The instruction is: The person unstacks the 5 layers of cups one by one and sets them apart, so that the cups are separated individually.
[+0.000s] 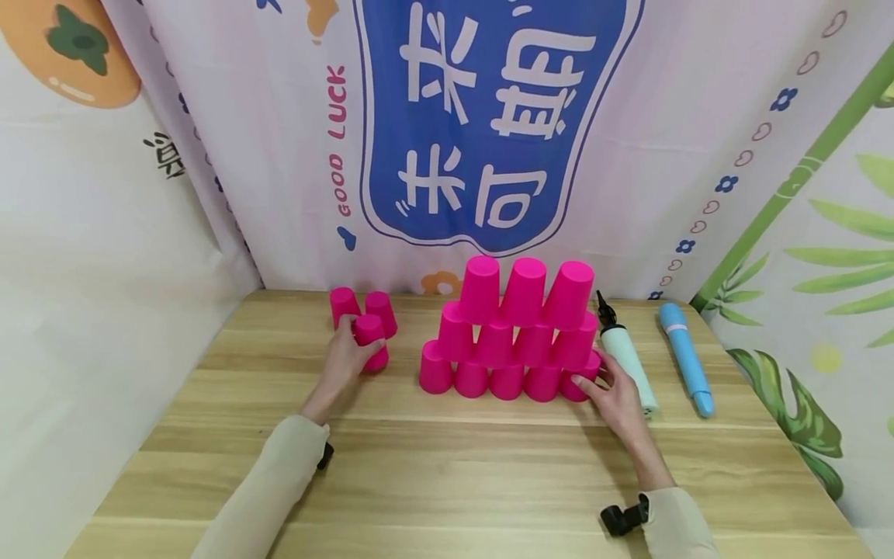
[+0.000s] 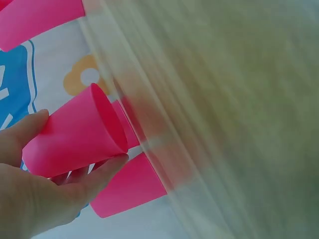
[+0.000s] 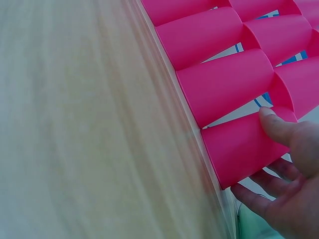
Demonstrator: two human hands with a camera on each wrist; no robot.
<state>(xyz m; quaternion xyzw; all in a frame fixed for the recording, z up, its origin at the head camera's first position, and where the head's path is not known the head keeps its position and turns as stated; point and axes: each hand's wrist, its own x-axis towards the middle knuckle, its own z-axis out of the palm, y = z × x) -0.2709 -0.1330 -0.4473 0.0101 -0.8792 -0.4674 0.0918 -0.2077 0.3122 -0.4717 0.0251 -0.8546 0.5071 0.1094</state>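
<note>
The left sleeve (image 1: 268,489) and right sleeve (image 1: 677,526) are of plain, pale beige cloth. By the right one is a small black device (image 1: 616,520) with rounded end; by the left one, a black piece (image 1: 325,456) shows partly. Left hand (image 1: 341,359) and right hand (image 1: 620,397) are bare.
</note>
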